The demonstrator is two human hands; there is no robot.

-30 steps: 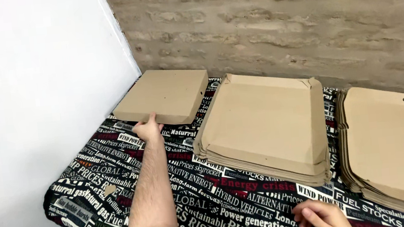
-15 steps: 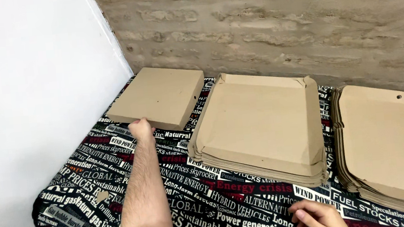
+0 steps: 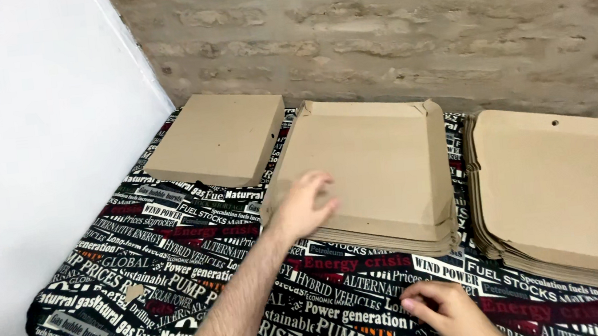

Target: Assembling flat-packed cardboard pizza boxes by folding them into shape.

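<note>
My left hand [image 3: 302, 204] lies with fingers spread on the near left corner of a stack of flat brown cardboard sheets with folded edges [image 3: 371, 161] in the middle of the table. It holds nothing. My right hand [image 3: 448, 311] rests with loosely curled fingers on the patterned tablecloth [image 3: 154, 262] near the front edge, just before that stack, and grips nothing. A closed brown cardboard box [image 3: 219, 135] sits at the back left, apart from both hands.
A second stack of flat cardboard sheets [image 3: 563, 179] lies at the right, running out of view. A brick wall [image 3: 388, 28] stands behind the table. A white wall [image 3: 32, 128] borders the left side.
My left hand has moved right, from the front edge of the closed box to the corner of the middle stack. The right hand has stayed near the front edge.
</note>
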